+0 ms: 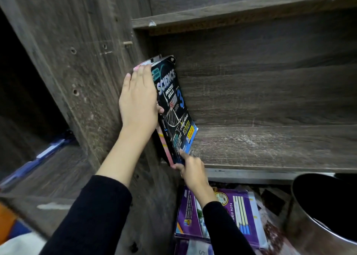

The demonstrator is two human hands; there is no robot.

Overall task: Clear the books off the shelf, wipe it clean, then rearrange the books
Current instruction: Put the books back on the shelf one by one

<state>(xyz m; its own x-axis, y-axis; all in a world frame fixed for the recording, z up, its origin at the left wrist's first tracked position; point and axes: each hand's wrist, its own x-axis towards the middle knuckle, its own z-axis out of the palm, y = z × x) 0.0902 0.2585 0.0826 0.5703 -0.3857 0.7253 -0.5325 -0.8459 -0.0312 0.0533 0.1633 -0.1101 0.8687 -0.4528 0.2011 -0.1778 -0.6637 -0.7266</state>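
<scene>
One science book (173,100); left hand (138,98), right hand (190,169) gripping

Study space, home or school unclear: I face a worn wood-grain bookshelf (270,144), science workbook (173,104), purple school notebooks (239,212) below.

Item one: shelf (270,144), a dark wood-grain board with pale scuffs across its front half. On it, at my far left end:
- Science book (173,107), black-and-blue cover, standing on its lower edge and tilted, near corner at the board's front edge.
- pink-spined book (164,144), touching the first, on the side toward the side panel (87,61).

Item two: the level beneath. I log purple books (237,216) lying flat in an overlapping pile; the surface under them is hidden.
</scene>
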